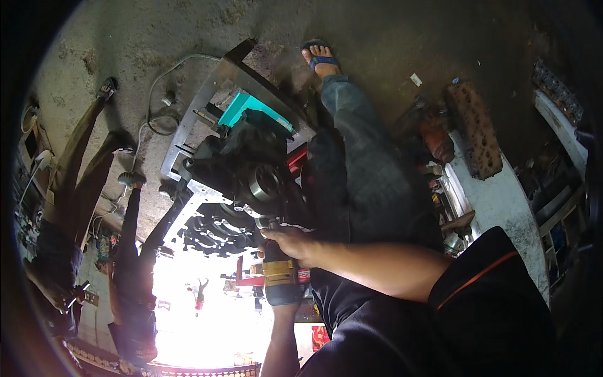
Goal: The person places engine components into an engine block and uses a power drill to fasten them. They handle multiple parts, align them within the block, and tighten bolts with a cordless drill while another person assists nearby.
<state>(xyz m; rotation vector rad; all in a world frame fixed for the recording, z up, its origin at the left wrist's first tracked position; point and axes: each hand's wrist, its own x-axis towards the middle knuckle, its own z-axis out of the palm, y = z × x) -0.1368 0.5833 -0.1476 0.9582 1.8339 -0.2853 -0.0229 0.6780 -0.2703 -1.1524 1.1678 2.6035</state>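
Observation:
A yellow and black cordless impact wrench (280, 274) points up the picture at a dark engine block (242, 151). My right hand (292, 244) comes in from the right and is closed round the front of the tool, by its nose at the engine's lower edge. From the lower edge my left hand (284, 309) reaches up to the tool's rear; the tool hides most of its fingers. A bright round metal part (264, 182) shows on the engine's side. Dark curved metal parts (217, 229) line its lower left, beside my hands.
A metal frame (196, 119) surrounds the engine, with a teal panel (235, 108) inside. A cable (149, 107) lies on the floor. Two people (135, 264) stand at left. A rusty perforated block (474, 129) rests on a pale surface (499, 204) at right. Strong glare whitens the lower middle.

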